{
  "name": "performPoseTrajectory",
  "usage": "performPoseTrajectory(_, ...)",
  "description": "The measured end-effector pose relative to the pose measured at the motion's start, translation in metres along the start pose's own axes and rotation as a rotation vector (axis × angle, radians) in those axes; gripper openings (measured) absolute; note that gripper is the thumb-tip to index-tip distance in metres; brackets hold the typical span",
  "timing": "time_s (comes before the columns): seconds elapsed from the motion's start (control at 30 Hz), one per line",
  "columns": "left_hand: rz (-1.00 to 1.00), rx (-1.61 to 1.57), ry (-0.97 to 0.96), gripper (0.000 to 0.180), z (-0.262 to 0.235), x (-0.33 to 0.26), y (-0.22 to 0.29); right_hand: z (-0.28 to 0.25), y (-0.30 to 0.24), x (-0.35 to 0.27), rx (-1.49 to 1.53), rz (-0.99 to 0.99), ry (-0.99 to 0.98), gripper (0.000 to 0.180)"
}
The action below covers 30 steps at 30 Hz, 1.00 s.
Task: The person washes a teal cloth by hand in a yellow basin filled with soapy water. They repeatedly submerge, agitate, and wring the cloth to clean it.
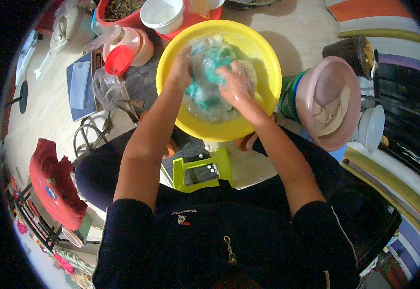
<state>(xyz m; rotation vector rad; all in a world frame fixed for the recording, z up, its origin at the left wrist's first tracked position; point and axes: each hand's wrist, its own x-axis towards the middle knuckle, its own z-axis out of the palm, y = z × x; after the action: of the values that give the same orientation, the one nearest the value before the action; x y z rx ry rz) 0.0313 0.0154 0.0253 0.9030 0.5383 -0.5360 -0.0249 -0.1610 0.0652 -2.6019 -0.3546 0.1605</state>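
In front of me is a yellow basin [171, 111] filled with foamy, soapy water. A wet teal-green cloth [211, 72] lies bunched up in the foam, partly covered by suds. My right hand [238, 85] is in the basin with its fingers closed on the upper part of the cloth. At the basin's left inner side, my left hand [182, 67] dips into the suds beside the cloth. Foam and blur hide its fingers, so its grip cannot be made out.
To the right, a pink tub [311, 103] holds a beige cloth [332, 113]. A lime-green plastic frame [224, 164] with small white balls sits between my knees. White bowls [161, 14] and a jar with a red lid [119, 59] stand at the far left.
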Motion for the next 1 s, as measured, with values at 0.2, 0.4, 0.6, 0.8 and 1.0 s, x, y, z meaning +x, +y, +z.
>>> performPoseTrajectory(0.2, 0.131, 0.219, 0.052, 0.044, -0.003, -0.013, -0.020, -0.009, -0.032, -0.052, -0.174, -0.400, 0.028, 0.027)
performPoseTrajectory(0.4, 0.461, 0.980, 0.361, 0.045, 0.001, -0.055, -0.051, -0.012, -0.013, -0.074, 0.413, -0.193, 0.113, 0.036)
performPoseTrajectory(0.6, 0.469, 1.516, 0.399, 0.070, 0.040, -0.073, -0.070, 0.035, -0.007, -0.046, 0.196, 0.390, 0.220, 0.056)
performPoseTrajectory(0.8, 0.484, 1.692, 0.392, 0.060, 0.015, -0.023, -0.090, 0.057, 0.000, -0.013, 0.031, 0.576, 0.171, 0.061)
performPoseTrajectory(1.0, -0.027, 1.365, 0.203, 0.061, 0.021, 0.005, -0.075, 0.026, 0.012, 0.032, 0.039, 0.766, -0.701, 0.055)
